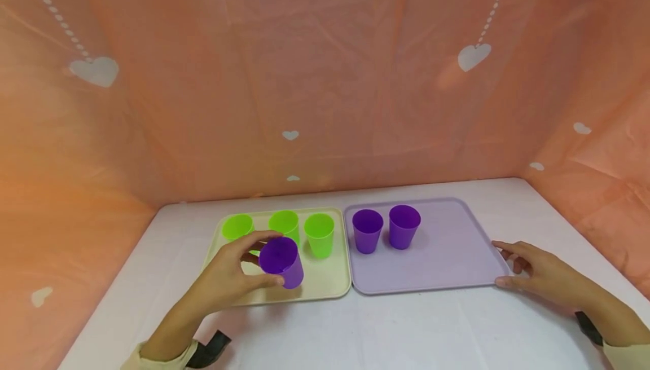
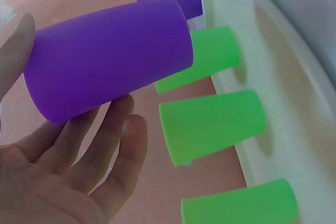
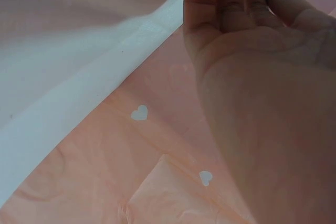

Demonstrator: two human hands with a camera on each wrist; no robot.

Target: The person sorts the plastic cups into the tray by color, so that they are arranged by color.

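Note:
My left hand (image 1: 231, 277) grips a purple cup (image 1: 285, 265) between thumb and fingers, raised above the cream tray (image 1: 325, 288) with its mouth tilted toward me. In the left wrist view, the thumb presses on one end of the held cup (image 2: 110, 56) and fingertips support its side. Three green cups (image 1: 320, 236) stand upright in a row on the cream tray, the left one partly behind the hand. On the lavender tray (image 1: 447, 263), two purple cups (image 1: 404, 228) stand upright toward the left. My right hand (image 1: 540, 274) holds that tray's right edge near the front corner.
Both trays lie side by side on a white-covered table (image 1: 406, 330). An orange curtain (image 1: 325, 76) with white hearts rises behind the table and along both sides. A dark strap (image 1: 208, 350) shows at the left wrist.

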